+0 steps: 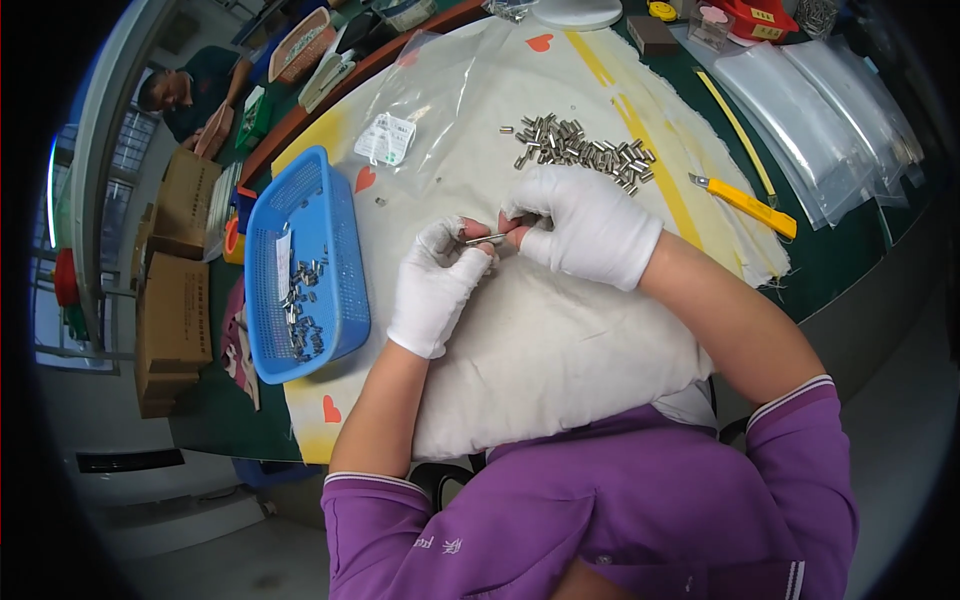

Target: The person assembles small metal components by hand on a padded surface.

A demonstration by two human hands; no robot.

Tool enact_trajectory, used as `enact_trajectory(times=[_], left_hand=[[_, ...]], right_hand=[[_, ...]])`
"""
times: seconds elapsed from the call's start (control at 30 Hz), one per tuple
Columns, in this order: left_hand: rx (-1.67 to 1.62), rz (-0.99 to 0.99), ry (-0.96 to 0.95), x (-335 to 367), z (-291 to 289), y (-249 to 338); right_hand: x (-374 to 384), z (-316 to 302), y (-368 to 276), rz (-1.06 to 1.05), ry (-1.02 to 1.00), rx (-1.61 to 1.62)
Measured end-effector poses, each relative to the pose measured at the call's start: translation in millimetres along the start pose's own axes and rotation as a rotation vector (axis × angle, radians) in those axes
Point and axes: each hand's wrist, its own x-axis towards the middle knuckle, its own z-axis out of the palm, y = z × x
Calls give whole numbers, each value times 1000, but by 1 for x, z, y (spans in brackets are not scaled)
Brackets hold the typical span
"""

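A: What is being handled at this moment?

B: A slim metal piece (485, 240) is being held above the white cloth (560, 330), between the left hand (432, 285) and the right hand (595, 228), both white-gloved with fingertips bared.

A: How is it being gripped?

B: Its left end is being pinched by the left thumb and fingers. Its right end is seemingly being pinched by the right fingertips too, though their exact contact is being partly hidden by the glove.

A: How far is the work being carried along?

B: Partway, by all appearances. A heap of short metal cylinders (580, 150) is being kept on the cloth beyond the right hand, while a smaller scatter of metal cylinders (303, 320) is being contained in the blue plastic basket (352, 260) at the left.

A: Which group is being counted as finished?

B: That is not being shown. If one group is being treated as done and the other as waiting, plenty is being left on either reading; and the held piece, not yet released, is being judged unfinished.
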Motion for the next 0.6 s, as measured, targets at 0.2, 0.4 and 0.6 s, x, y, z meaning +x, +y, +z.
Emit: enact_trajectory(times=[0.2, 0.4, 0.6], left_hand=[[-273, 3, -120, 6, -12, -7], [-425, 20, -101, 7, -12, -12], [-496, 68, -143, 4, -8, -10]], right_hand=[[0, 4, -2, 85, 38, 172], [0, 8, -2, 157, 22, 295], [-1, 6, -8, 236, -16, 349]])
